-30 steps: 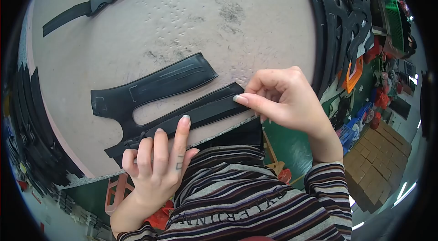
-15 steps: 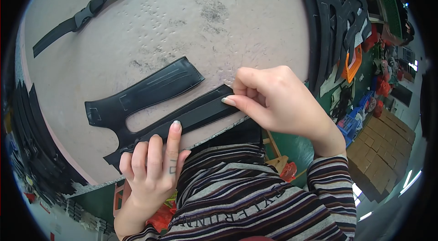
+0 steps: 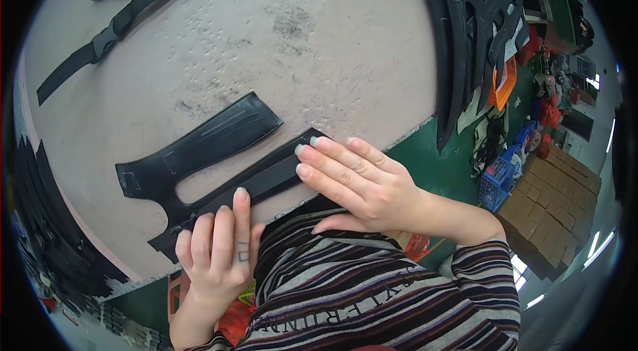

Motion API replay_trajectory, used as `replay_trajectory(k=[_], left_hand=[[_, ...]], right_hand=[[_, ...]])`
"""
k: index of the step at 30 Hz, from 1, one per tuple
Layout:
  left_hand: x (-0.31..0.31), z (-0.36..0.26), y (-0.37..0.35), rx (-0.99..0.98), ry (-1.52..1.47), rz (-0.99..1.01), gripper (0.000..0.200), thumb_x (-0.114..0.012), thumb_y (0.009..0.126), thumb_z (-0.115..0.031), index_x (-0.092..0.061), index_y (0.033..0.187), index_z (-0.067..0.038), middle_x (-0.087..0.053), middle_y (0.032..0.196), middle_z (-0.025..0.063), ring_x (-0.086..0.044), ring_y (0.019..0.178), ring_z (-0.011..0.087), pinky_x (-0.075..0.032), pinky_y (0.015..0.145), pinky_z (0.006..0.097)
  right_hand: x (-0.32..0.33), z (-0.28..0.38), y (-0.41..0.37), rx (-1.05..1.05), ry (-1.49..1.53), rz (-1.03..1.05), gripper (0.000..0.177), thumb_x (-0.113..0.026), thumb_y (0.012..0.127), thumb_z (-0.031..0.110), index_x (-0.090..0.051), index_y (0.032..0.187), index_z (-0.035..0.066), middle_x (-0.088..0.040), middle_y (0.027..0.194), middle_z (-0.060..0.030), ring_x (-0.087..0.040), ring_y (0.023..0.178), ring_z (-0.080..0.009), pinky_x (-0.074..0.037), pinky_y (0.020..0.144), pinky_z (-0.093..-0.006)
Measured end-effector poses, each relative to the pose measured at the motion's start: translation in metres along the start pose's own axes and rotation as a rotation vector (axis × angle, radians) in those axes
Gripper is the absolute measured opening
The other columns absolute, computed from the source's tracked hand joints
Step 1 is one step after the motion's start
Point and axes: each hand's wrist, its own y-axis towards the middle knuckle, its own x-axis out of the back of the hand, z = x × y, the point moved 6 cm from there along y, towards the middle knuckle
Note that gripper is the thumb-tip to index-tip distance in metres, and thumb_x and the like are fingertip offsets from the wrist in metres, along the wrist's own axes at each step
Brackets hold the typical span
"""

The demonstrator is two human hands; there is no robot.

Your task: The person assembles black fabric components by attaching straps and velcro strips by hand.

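A black U-shaped panel (image 3: 209, 135), with pale marked outlines and two long arms, lies near the table's front edge. Along its lower arm runs a flat black strip (image 3: 267, 179). My left hand (image 3: 222, 248) rests on the strip's left part, fingers stretched out and pressing from above. My right hand (image 3: 362, 185) lies flat over the right end of the strip and the lower arm, fingers extended side by side and thumb apart. The arm's far right end is partly hidden under it.
Black straps with buckles (image 3: 105, 42) cross at the upper left of the worn table (image 3: 359, 52). Stacked black cut pieces (image 3: 458, 39) line the right edge, and more black pieces (image 3: 53, 218) hang at the left. Beyond stand a blue crate (image 3: 495, 181) and cardboard boxes (image 3: 551, 205).
My right hand has opened from a pinch at the strip's right end and now lies flat on it. The left hand stays on the strip. The whole view has shifted slightly.
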Motion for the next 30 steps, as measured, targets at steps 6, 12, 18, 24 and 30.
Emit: replay_trajectory(k=[6, 12, 18, 24, 30], left_hand=[[0.025, 0.052, 0.015, 0.205, -0.563, 0.010, 0.039, -0.080, 0.078, -0.009, -0.077, 0.117, -0.012, -0.060, 0.105, 0.0080, -0.056, 0.099, 0.0257, -0.043, 0.088, 0.0400], [0.031, 0.089, -0.062, 0.645, -0.640, -0.081, 0.036, -0.086, 0.070, -0.008, -0.070, 0.102, -0.008, -0.058, 0.106, 0.0089, -0.056, 0.101, 0.0264, -0.047, 0.086, 0.0375], [0.022, 0.085, -0.054, 0.585, -0.528, -0.017, 0.033, -0.084, 0.068, -0.002, -0.065, 0.095, -0.005, -0.058, 0.104, 0.0109, -0.055, 0.098, 0.0306, -0.045, 0.084, 0.0391], [0.022, 0.091, -0.052, 0.591, -0.600, 0.009, 0.036, -0.085, 0.066, -0.002, -0.066, 0.097, -0.006, -0.056, 0.103, 0.0101, -0.055, 0.098, 0.0302, -0.044, 0.082, 0.0385], [0.030, 0.088, -0.057, 0.575, -0.710, 0.002, 0.029, -0.085, 0.069, -0.003, -0.067, 0.091, -0.005, -0.063, 0.089, 0.0070, -0.059, 0.083, 0.0265, -0.046, 0.074, 0.0351]], right_hand=[[0.026, 0.008, 0.018, 0.064, -0.133, -0.100, 0.057, -0.071, 0.089, 0.047, -0.071, 0.122, 0.000, -0.070, 0.127, -0.0130, -0.063, 0.128, -0.0262, -0.035, 0.118, -0.0575], [0.008, 0.059, 0.046, 0.425, 0.047, -0.310, 0.033, -0.070, 0.093, 0.029, -0.075, 0.108, 0.000, -0.070, 0.124, -0.0172, -0.067, 0.116, -0.0290, -0.057, 0.096, -0.0371], [-0.016, 0.074, 0.065, 0.537, -0.028, -0.279, 0.027, -0.070, 0.094, 0.025, -0.075, 0.108, 0.002, -0.072, 0.124, -0.0132, -0.066, 0.107, -0.0231, -0.055, 0.087, -0.0325], [-0.020, 0.073, 0.063, 0.498, -0.031, -0.285, 0.024, -0.068, 0.097, 0.024, -0.075, 0.111, 0.007, -0.074, 0.121, -0.0070, -0.066, 0.107, -0.0204, -0.054, 0.084, -0.0292], [-0.020, 0.070, 0.064, 0.514, 0.010, -0.298, 0.024, -0.068, 0.098, 0.025, -0.075, 0.113, 0.008, -0.075, 0.119, -0.0079, -0.066, 0.105, -0.0199, -0.054, 0.084, -0.0287]])
